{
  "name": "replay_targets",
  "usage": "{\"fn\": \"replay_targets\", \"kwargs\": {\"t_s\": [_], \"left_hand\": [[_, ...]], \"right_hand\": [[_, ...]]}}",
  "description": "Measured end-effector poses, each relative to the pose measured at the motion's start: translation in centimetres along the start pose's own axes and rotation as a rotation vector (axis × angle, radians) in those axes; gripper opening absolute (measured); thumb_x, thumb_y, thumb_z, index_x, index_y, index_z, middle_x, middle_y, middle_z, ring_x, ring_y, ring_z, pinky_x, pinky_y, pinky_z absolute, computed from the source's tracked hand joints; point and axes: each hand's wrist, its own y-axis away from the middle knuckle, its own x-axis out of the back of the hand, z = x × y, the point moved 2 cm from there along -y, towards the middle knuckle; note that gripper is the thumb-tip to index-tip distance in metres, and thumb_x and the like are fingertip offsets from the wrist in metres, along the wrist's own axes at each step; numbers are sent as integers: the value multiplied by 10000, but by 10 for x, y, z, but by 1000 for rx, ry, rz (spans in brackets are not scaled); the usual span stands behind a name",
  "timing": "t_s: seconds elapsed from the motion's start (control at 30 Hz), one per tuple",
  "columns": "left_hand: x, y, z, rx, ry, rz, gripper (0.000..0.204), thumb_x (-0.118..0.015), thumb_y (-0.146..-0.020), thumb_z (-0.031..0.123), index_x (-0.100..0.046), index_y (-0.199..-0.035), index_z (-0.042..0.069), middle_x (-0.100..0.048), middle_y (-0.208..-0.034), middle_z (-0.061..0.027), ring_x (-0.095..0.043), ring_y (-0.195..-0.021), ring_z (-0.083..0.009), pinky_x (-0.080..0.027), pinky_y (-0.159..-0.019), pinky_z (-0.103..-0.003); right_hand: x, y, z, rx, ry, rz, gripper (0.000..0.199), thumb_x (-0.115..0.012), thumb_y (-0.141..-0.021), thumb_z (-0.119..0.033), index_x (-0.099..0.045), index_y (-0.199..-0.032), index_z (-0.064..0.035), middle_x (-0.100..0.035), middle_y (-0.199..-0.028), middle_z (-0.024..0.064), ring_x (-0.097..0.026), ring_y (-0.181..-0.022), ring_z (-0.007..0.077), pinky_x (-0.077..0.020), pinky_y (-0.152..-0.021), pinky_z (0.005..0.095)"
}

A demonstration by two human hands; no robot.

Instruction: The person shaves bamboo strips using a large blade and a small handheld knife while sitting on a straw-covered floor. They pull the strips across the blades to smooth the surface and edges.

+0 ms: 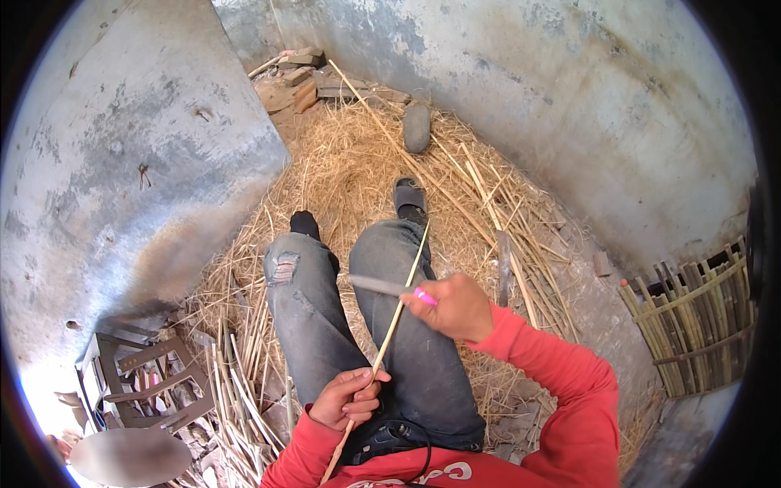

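Observation:
Across my lap slants a thin, pale bamboo strip [397, 319], its far tip over my right knee. My left hand [350, 397] is closed round its lower part, close to my waist. In my right hand [455, 307] is a knife with a pink handle [425, 297], gripped in a fist. The knife's grey blade [377, 284] points left and crosses the strip; whether its edge touches the strip I cannot tell. My thighs, in worn grey jeans, lie beneath both hands.
Straw-like shavings [346, 175] cover the floor ahead. Long bamboo strips [521, 236] lie to the right, and more canes [236, 398] at lower left beside a dark wooden frame [163, 382]. A slatted bamboo basket [695, 321] stands at right. Bricks [305, 73] sit by the far wall.

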Motion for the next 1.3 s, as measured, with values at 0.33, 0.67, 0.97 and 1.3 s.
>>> {"fn": "replay_targets", "kwargs": {"t_s": [0.33,0.67,0.97,1.3], "left_hand": [[-11,1,-8,-151,-299,173,303,-522,-1081,204,-627,-1199,-55,-394,-689,20,-292,-498,-47,-217,-441,-219],[-8,3,-7,-123,-274,164,300,-513,-1085,197,-625,-1205,-55,-395,-693,19,-296,-501,-44,-220,-443,-218],[-11,-5,-16,-258,-421,290,338,-575,-1059,162,-629,-1343,-12,-525,-708,-5,-359,-494,-56,-282,-454,-219],[-9,-6,-22,-319,-453,413,317,-683,-998,115,-678,-1293,0,-591,-758,-18,-388,-498,-37,-286,-448,-213]], "right_hand": [[11,-10,12,-289,-333,239,564,-819,-880,-405,-534,-601,-6,-426,-506,48,-360,-500,125,-317,-466,362],[1,-11,23,-284,-274,303,578,-845,-843,-446,-555,-625,3,-461,-510,74,-396,-463,155,-336,-455,363],[2,11,0,-148,-51,212,554,-687,-953,-469,-601,-614,-38,-558,-530,178,-569,-453,374,-431,-443,450],[1,16,-11,-36,135,25,533,-644,-982,-427,-624,-597,-60,-550,-516,189,-589,-468,397,-457,-449,465]]}}
